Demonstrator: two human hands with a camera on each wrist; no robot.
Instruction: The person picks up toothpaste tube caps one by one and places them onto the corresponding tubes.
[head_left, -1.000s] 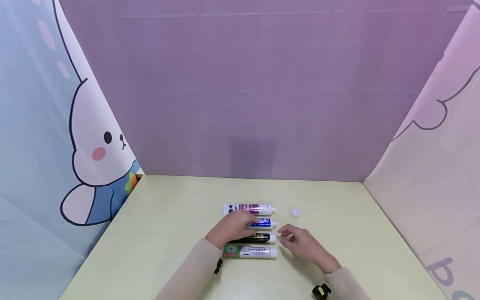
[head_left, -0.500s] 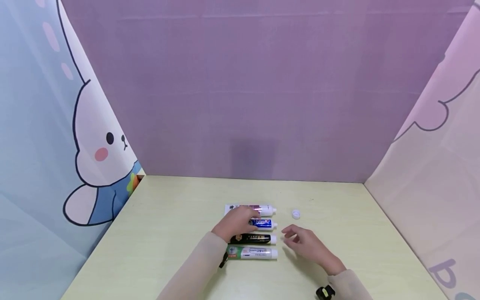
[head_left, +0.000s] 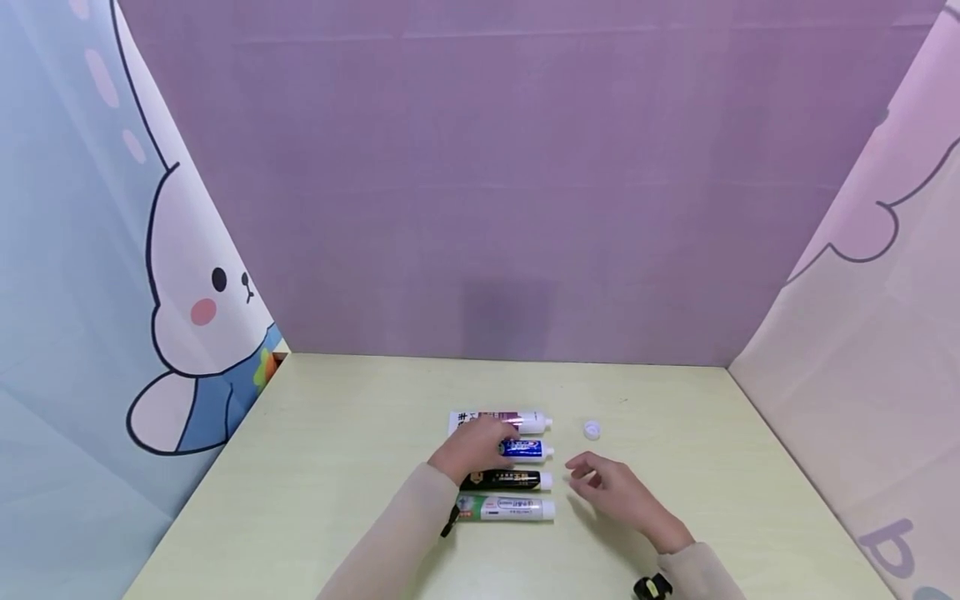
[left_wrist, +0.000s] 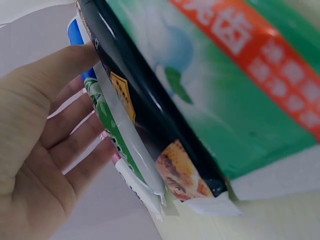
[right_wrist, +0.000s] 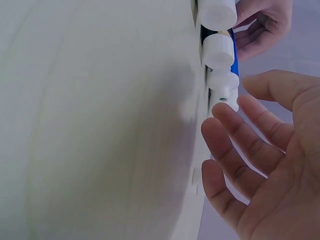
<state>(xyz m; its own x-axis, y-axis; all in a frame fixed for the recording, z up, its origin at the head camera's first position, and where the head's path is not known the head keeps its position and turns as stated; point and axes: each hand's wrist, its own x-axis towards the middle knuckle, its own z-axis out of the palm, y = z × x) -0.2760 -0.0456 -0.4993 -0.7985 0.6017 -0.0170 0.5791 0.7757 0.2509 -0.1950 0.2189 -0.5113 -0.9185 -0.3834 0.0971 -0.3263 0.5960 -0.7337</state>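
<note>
Four toothpaste tubes lie side by side, nozzle ends to the right. My left hand [head_left: 472, 444] holds the blue toothpaste tube [head_left: 525, 450] between thumb and fingers and covers its left part; in the left wrist view the thumb [left_wrist: 60, 67] presses its side. That tube has no cap; its bare nozzle [right_wrist: 223, 95] shows in the right wrist view. My right hand [head_left: 615, 492] hovers right of the nozzles, fingers loosely bent, holding nothing. Nearer me lie the capped black tube [head_left: 510, 480] and green-and-white tube [head_left: 510, 507]. Farthest is the uncapped white-and-purple tube [head_left: 531, 422].
A round white cap [head_left: 592, 430] lies on the pale wooden table [head_left: 337, 417], right of the farthest tube. A purple cloth wall [head_left: 480, 167] stands behind the table, with printed cloths on the left and right sides.
My left hand has shifted slightly right and away from the black tube, uncovering more of it. My right hand has drawn a little to the right. The tubes keep their row.
</note>
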